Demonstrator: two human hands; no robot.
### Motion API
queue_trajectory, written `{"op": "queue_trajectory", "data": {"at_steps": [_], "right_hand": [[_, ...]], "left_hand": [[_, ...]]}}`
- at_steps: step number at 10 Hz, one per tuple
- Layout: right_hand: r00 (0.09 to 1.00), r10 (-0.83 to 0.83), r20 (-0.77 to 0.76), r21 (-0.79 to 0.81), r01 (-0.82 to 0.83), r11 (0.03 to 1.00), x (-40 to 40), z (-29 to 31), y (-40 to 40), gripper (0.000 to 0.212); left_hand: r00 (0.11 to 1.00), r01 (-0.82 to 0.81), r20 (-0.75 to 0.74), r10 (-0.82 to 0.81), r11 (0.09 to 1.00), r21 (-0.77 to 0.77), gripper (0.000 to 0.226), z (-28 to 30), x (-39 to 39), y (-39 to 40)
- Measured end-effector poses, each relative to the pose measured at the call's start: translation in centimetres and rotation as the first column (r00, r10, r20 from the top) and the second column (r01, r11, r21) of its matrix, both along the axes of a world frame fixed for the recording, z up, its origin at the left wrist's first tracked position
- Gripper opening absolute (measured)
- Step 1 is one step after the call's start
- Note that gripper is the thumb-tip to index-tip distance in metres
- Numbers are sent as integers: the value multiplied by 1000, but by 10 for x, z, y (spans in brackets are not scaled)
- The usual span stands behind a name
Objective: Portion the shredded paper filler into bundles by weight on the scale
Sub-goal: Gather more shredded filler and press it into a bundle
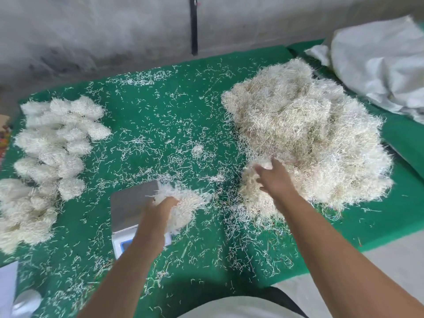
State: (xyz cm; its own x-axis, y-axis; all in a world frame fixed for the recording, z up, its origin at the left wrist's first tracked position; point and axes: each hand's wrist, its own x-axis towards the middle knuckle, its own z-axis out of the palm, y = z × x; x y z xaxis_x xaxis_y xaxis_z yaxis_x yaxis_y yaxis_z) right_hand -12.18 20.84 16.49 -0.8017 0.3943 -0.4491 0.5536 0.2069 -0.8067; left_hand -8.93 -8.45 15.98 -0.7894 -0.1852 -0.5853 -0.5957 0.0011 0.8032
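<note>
Cream-white shredded paper is lying in a small bundle (183,205) on the steel pan of the scale (128,203), spilling over the pan's right edge. The left hand (164,206) is pressing into this bundle from the near side, its fingers sinking among the strands, so whether they are curling round any cannot be told. The scale's white front panel with a blue display is showing partly beneath the left forearm.

To the right, the right hand (274,177) is reaching into the near edge of the big loose heap (307,138) of filler, fingers bent and gripping a tuft of strands at their tips.

Along the left side, finished bundles (52,148) are lying packed close together in rows. Stray shreds are scattering all across the green mat (160,106) covering the table. At the far right, a crumpled white sack (380,60) is resting beside the heap, and a grey wall (91,31) is standing behind the table.
</note>
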Motion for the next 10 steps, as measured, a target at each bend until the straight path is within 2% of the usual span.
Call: {"op": "queue_trajectory", "data": {"at_steps": [1,2,3,4,5,6,7,8,9,10], "right_hand": [[915,369,-163,67,-363,929,25,15,-42,79],[795,599,-92,74,-595,800,41,13,-69,65],[833,518,-196,31,-523,852,45,4,-76,42],[837,514,-189,17,-521,854,44,-1,-74,51],[867,468,-171,-79,-486,871,39,-6,-74,49],[898,390,-203,-155,-422,893,34,-9,-69,45],[924,338,-180,-110,-360,926,26,-16,-72,42],[984,148,-102,-60,-155,986,11,-24,-56,25],[975,-222,-23,56,223,973,-8,-28,4,15],[973,-226,-54,180,232,956,-17,-27,37,19]], "left_hand": [[988,131,-101,-120,985,110,66,11,7,17],[994,113,-24,-111,976,184,75,30,6,27],[992,83,-104,-77,995,59,51,28,13,33],[986,-167,12,166,981,102,7,33,5,42],[999,-34,-44,32,999,-39,19,30,4,43],[1000,-18,0,18,983,-183,72,18,1,45],[993,46,-101,-65,982,-182,86,17,1,54],[985,73,-140,-101,979,-191,72,21,8,48],[984,-1,-176,-37,977,-215,20,19,14,15],[992,-28,-128,-13,950,-312,6,11,19,-20]]}}
